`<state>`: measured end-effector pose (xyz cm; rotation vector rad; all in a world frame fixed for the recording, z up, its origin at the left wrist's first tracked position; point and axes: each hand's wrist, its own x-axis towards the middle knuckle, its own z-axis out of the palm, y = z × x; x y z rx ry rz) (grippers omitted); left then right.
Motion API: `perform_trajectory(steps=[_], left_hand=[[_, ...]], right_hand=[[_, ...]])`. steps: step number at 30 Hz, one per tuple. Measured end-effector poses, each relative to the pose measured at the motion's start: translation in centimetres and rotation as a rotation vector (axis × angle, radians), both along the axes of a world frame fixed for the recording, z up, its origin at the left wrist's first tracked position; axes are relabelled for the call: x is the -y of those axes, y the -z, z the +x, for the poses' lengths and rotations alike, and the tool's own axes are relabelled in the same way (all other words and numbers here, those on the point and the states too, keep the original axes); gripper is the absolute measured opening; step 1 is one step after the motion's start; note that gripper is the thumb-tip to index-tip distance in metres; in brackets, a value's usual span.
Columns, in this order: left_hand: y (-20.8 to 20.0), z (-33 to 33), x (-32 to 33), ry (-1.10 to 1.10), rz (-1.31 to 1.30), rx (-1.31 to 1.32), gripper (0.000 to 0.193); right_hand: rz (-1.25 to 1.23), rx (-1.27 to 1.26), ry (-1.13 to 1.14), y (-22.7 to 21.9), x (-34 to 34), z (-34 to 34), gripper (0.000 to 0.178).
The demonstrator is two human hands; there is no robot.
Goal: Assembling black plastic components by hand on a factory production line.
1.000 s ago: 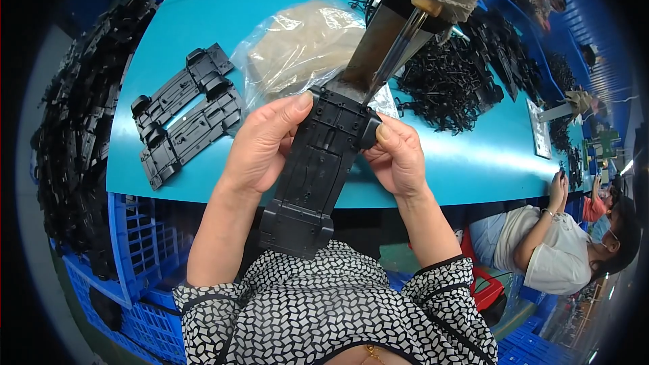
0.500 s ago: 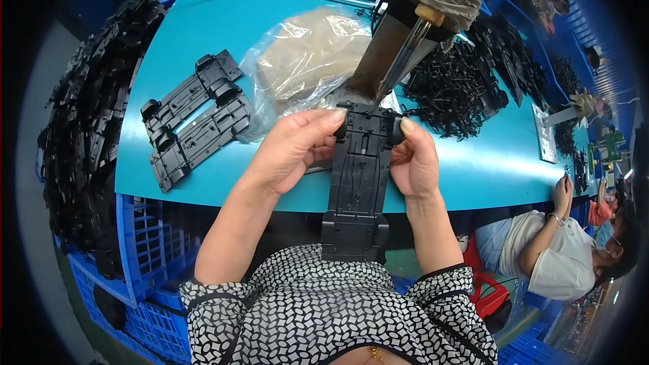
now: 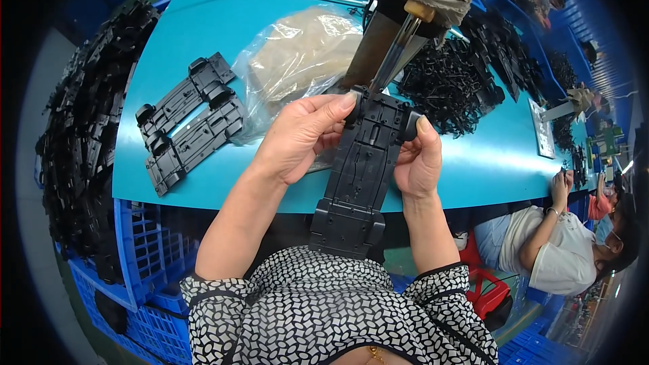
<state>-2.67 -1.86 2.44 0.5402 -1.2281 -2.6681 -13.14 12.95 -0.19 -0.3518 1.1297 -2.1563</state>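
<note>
Together, the fingers of the left hand (image 3: pixel 304 134) and the right hand (image 3: pixel 420 165) gripped the far end of a black plastic model-car chassis (image 3: pixel 358 172) over the near edge of the surface (image 3: pixel 487 162), with two similar chassis (image 3: pixel 197 142) lying toward its left edge.

Indoor light, fairly bright on the worktop (image 3: pixel 487 172); broad white glare streak along its right side. Clear plastic bag (image 3: pixel 301 54) throws small hard highlights. Deep shadow below the worktop's near edge; black heap (image 3: pixel 88 149) at left dark, detail partly lost. Left hand (image 3: pixel 304 135), right hand (image 3: pixel 420 162) and black moulded part (image 3: pixel 362 162) reasonably crisp. Fisheye bends straight edges; corners fall to black. Far right background soft, squeezed.
</note>
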Motion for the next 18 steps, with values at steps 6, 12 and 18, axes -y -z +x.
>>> perform_trajectory(steps=[6, 12, 18], left_hand=[[0.26, -0.19, 0.08, -0.011, -0.018, 0.002, 0.028], [0.08, -0.08, 0.01, -0.018, -0.022, -0.006, 0.028], [0.09, -0.09, 0.03, -0.019, -0.031, -0.003, 0.029]], right_hand=[[-0.007, 0.001, -0.005, 0.37, -0.27, -0.30, 0.030], [-0.011, -0.008, 0.018, -0.15, -0.01, 0.17, 0.031], [-0.018, -0.020, -0.009, 0.40, -0.23, -0.31, 0.033]])
